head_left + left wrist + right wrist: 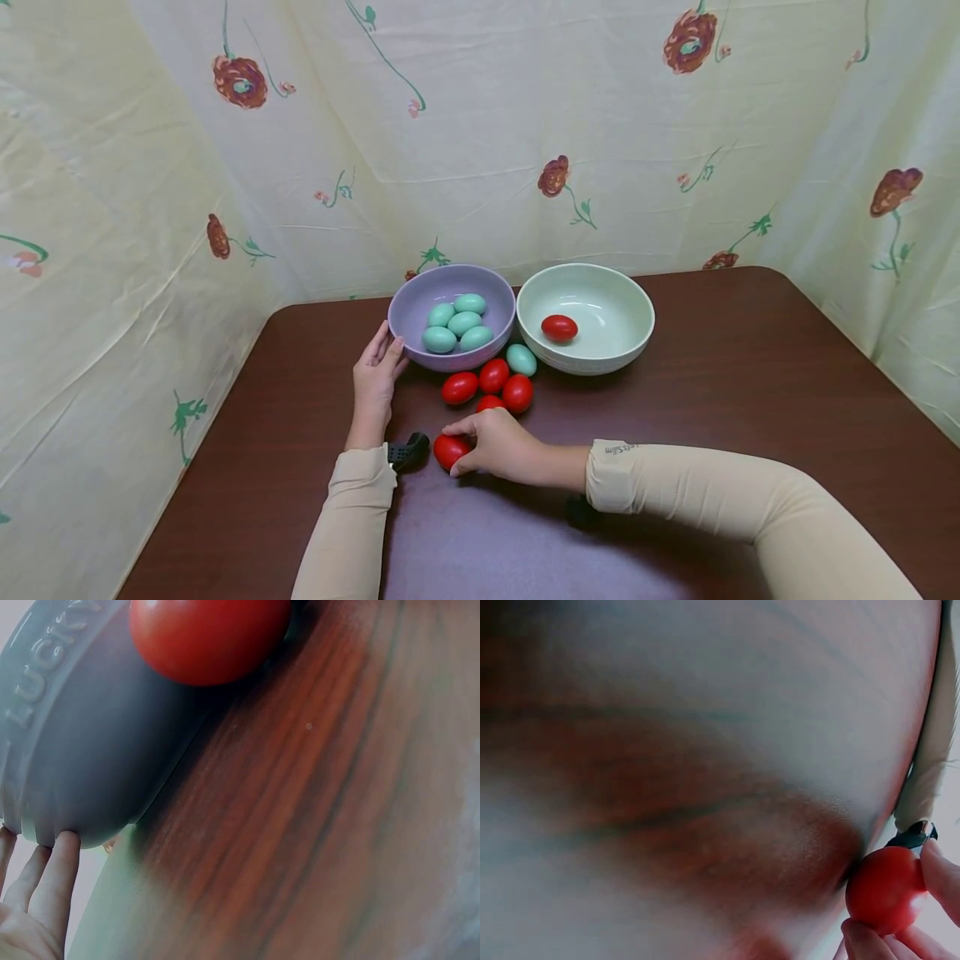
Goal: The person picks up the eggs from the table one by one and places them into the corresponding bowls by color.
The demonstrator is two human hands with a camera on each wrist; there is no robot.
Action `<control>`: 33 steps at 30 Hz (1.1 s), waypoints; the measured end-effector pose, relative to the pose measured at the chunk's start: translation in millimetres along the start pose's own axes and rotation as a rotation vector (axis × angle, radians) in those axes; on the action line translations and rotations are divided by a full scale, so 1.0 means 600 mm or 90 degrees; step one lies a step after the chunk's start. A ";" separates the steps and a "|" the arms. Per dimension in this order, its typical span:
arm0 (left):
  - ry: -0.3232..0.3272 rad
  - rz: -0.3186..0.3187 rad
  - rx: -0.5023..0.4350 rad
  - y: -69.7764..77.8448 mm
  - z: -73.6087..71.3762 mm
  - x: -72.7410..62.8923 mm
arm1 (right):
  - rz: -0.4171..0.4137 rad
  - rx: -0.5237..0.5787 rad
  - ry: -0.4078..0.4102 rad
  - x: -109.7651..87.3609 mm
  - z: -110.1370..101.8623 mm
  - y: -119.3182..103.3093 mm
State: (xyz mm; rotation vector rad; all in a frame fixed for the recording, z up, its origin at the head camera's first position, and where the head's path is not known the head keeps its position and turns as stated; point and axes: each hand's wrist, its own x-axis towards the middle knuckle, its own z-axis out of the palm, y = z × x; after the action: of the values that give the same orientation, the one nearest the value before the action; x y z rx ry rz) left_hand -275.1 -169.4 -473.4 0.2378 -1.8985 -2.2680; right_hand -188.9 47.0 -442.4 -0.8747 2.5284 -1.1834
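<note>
Hands are well apart, doing different things. Right hand (498, 446) pinches a red egg (450, 451) between thumb and fingers, low over the front of the tabletop (720, 367); can't tell if the egg touches the surface. Left hand (375, 379) rests against the left side of the purple bowl (411, 308), fingers extended, fingertips touching its outer wall. Left wrist view shows raised lettering, "LUCKY", on that bowl. Black wrist gear (408, 452) on the left arm, just beside the held egg in the head view.

Between held egg and bowls: loose red eggs (460, 388) in a cluster, three clearly seen, a fourth partly covered by the right hand. One loose mint egg (521, 360) lies with them, near where the bowls meet. Purple bowl holds five mint eggs (465, 323). Pale green bowl (618, 321) stands right beside it, single red egg inside, left of its middle. Both arms in cream sleeves (690, 483), print on the right cuff. Flower-patterned cloth (480, 125) hangs behind and at both sides.
</note>
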 end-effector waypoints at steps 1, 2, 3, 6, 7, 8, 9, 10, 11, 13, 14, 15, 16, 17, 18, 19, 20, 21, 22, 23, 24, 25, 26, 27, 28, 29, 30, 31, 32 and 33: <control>-0.003 -0.002 -0.002 0.004 0.001 -0.003 | 0.003 0.002 0.002 0.000 -0.001 0.000; -0.005 -0.004 -0.004 0.008 0.002 -0.006 | 0.006 0.002 0.004 -0.001 -0.001 0.001; -0.007 -0.005 -0.004 0.012 0.002 -0.009 | 0.009 0.002 0.006 -0.001 -0.002 0.002; -0.011 -0.007 0.001 0.022 0.006 -0.015 | 0.022 0.005 0.013 -0.001 -0.010 0.002; -0.012 -0.007 0.003 0.023 0.007 -0.016 | 0.027 0.005 0.016 -0.002 -0.014 0.000; -0.012 -0.008 0.004 0.022 0.007 -0.016 | 0.031 0.006 0.019 -0.002 -0.018 -0.001; -0.011 -0.009 0.004 0.020 0.006 -0.014 | 0.039 0.010 0.022 -0.002 -0.022 -0.003; -0.010 -0.009 0.004 0.017 0.005 -0.012 | 0.045 0.012 0.025 -0.002 -0.028 -0.006; -0.007 -0.008 0.003 0.013 0.003 -0.010 | 0.048 0.014 0.029 -0.002 -0.032 -0.007; -0.002 -0.004 -0.002 0.004 0.000 -0.004 | 0.054 0.024 0.035 -0.004 -0.042 -0.011; 0.001 -0.002 -0.002 0.000 -0.001 -0.002 | 0.059 0.030 0.039 -0.005 -0.046 -0.012; 0.003 0.001 -0.001 -0.004 -0.002 0.000 | 0.065 0.037 0.042 -0.006 -0.051 -0.013; 0.003 0.004 0.001 -0.006 -0.002 0.002 | 0.070 0.041 0.047 -0.008 -0.056 -0.014; 0.004 0.008 0.001 -0.007 -0.001 0.003 | 0.076 0.046 0.054 -0.010 -0.061 -0.013; 0.001 0.011 0.003 -0.007 0.000 0.005 | 0.084 0.052 0.060 -0.011 -0.067 -0.013; 0.001 0.013 0.005 -0.009 -0.001 0.005 | 0.095 0.059 0.066 -0.013 -0.071 -0.013; -0.002 0.016 0.008 -0.009 -0.001 0.004 | 0.105 0.064 0.073 -0.013 -0.076 -0.013; -0.004 0.017 0.009 -0.010 -0.002 0.004 | 0.114 0.070 0.080 -0.014 -0.081 -0.012; -0.005 0.019 0.011 -0.010 -0.002 0.004 | 0.122 0.072 0.088 -0.014 -0.086 -0.011; -0.002 0.021 0.011 -0.011 -0.002 0.004 | 0.128 0.077 0.094 -0.015 -0.092 -0.009; -0.001 0.019 0.011 -0.012 -0.003 0.003 | 0.135 0.083 0.099 -0.015 -0.098 -0.007; -0.001 0.017 0.012 -0.012 -0.002 0.003 | 0.141 0.089 0.106 -0.015 -0.105 -0.005; 0.000 0.013 0.012 -0.012 -0.002 0.003 | 0.142 0.092 0.113 -0.016 -0.112 -0.003; 0.001 0.009 0.012 -0.012 -0.002 0.003 | 0.143 0.095 0.120 -0.018 -0.119 -0.001; 0.001 0.006 0.012 -0.012 -0.002 0.003 | 0.143 0.101 0.128 -0.018 -0.126 0.001; 0.001 0.002 0.011 -0.012 -0.002 0.002 | 0.144 0.111 0.135 -0.019 -0.134 0.003; -0.001 0.002 0.010 -0.011 -0.002 0.002 | 0.145 0.120 0.144 -0.019 -0.142 0.004; -0.001 0.003 0.010 -0.011 -0.003 0.003 | 0.147 0.130 0.152 -0.018 -0.150 0.005; 0.000 0.007 0.009 -0.009 -0.003 0.004 | 0.150 0.137 0.160 -0.017 -0.159 0.006; 0.001 0.014 0.008 -0.008 -0.003 0.005 | 0.153 0.145 0.169 -0.015 -0.167 0.006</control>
State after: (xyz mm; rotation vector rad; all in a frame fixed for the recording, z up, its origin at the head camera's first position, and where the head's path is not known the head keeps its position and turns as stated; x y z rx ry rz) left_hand -277.5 -171.0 -478.3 0.2202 -1.9052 -2.2421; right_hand -225.8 117.1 -380.1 -0.3692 2.5336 -1.5506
